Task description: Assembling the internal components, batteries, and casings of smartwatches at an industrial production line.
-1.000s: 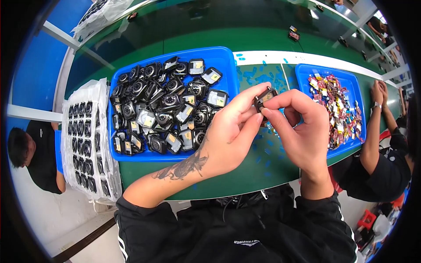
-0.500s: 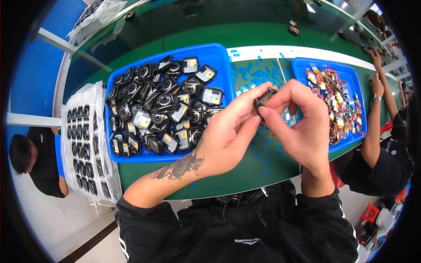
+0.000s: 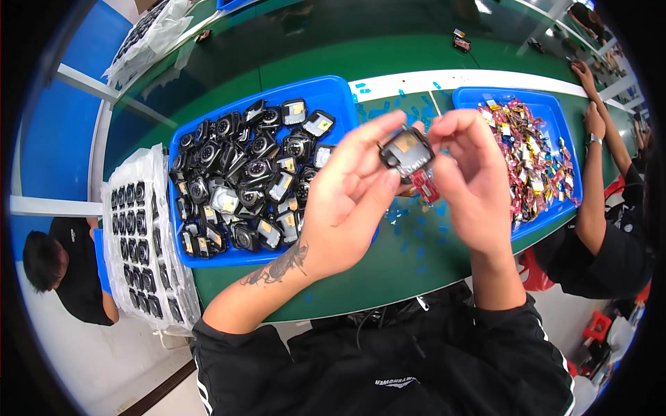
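A black smartwatch case (image 3: 408,150) lies tilted in my left hand (image 3: 350,201), its silver-grey inner side with a tan patch facing up. The thumb and fingers of that hand grip it by the edges. From its lower edge hangs a small red circuit board (image 3: 424,186). Close by the case's right edge is my right hand (image 3: 472,173), fingers curled, with thumb and forefinger apart. Whether its fingertips touch the case is hard to see. Left of my hands, a blue tray (image 3: 340,90) holds many similar cases (image 3: 260,145), some face down.
On the right, another blue tray (image 3: 565,114) is heaped with small red and yellow parts (image 3: 531,159). Blue film scraps (image 3: 409,239) litter the green table (image 3: 333,291). White-wrapped trays of watch parts (image 3: 139,229) stand at the left. A co-worker's arm (image 3: 593,173) rests at the right; another person (image 3: 69,263) is far left.
The smartwatch case has been turned so its inner side shows, and the red circuit board now hangs from it. My right thumb and forefinger have come apart from their pinch on its edge.
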`<state>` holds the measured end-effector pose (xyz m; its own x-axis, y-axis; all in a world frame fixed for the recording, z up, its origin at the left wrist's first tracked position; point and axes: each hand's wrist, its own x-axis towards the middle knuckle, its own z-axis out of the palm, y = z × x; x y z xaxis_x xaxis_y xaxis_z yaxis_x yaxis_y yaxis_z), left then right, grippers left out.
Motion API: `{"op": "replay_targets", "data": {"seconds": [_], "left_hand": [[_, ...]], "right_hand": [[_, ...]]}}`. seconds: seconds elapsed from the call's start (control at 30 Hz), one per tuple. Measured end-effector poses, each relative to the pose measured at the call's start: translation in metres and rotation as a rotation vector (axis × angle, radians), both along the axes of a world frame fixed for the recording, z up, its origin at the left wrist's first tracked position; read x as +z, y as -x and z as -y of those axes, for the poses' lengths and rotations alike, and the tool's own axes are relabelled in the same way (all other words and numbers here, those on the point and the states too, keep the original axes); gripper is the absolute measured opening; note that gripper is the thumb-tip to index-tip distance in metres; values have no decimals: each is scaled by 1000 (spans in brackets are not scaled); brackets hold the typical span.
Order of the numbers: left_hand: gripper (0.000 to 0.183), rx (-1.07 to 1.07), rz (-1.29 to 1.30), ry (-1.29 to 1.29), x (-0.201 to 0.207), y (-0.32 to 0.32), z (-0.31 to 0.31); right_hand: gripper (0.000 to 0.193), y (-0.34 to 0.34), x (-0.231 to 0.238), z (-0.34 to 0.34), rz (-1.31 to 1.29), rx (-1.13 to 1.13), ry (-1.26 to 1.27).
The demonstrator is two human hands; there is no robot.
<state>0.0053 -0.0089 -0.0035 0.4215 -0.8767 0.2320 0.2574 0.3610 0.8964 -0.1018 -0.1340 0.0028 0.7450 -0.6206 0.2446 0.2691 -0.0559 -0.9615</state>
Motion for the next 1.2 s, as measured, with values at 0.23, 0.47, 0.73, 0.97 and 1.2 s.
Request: {"op": "replay_targets", "data": {"seconds": [0.23, 0.47, 0.73, 0.97, 1.2], "left_hand": [[32, 134, 387, -65, -7, -9, -5], [33, 223, 837, -92, 10, -13, -8], [26, 152, 839, -129, 10, -22, -7], [18, -18, 736, -243, 12, -22, -10], [18, 21, 321, -424, 7, -10, -11]], "right_hand": [[22, 24, 10, -8, -205, 34, 52], [13, 28, 11, -1, -81, 135, -106], [7, 31, 6, 5, -123, 268, -277], [11, 29, 6, 12, -244, 271, -146], [17, 27, 1, 0, -195, 195, -271]]}}
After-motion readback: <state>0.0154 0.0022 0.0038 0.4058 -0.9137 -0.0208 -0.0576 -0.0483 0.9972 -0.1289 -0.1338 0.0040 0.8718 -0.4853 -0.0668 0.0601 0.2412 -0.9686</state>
